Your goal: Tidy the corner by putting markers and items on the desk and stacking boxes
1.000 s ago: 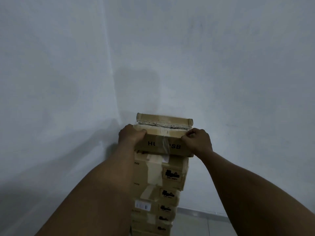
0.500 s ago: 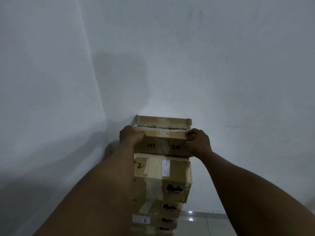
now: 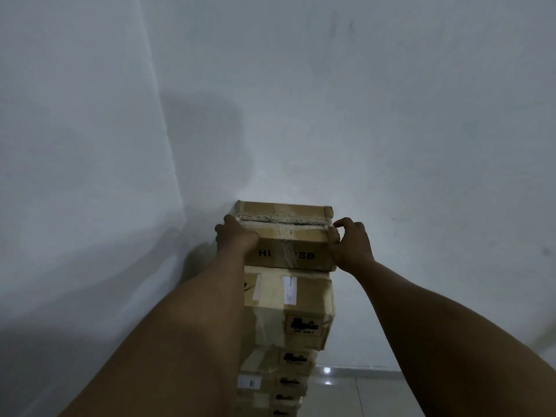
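Both hands, left hand (image 3: 237,236) and right hand (image 3: 350,246), gripped the taped brown cardboard top box (image 3: 287,236), fingers curled round its ends. It sat atop the tall stack of brown cardboard boxes (image 3: 288,308). Squaring its edges before release would help.

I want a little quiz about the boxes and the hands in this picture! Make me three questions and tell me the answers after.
1. True or false: the top box sits on a tall stack of boxes in a corner of white walls.
2. Which hands touch the top box? A) only the left hand B) only the right hand C) both hands
3. Fill in: the shiny spot of light low in the picture is on the ____.

Key
1. True.
2. C: the left hand is on its left end and the right hand is on its right end.
3. Floor.
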